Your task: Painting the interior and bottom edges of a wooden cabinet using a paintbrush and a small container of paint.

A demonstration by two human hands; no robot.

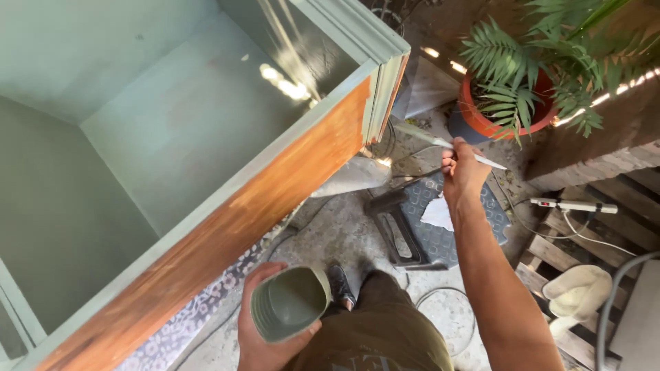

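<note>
Brush (450, 145) pinched in right hand (462, 175), tip at cabinet (289, 172) corner; left hand (265, 336) wraps paint cup (289, 304) (light, likely slippery, grip sides).

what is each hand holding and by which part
The left hand grips a green paint container around its side wall, from below. The right hand holds a thin paintbrush near the middle of its handle, bristles toward the cabinet edge.
</note>
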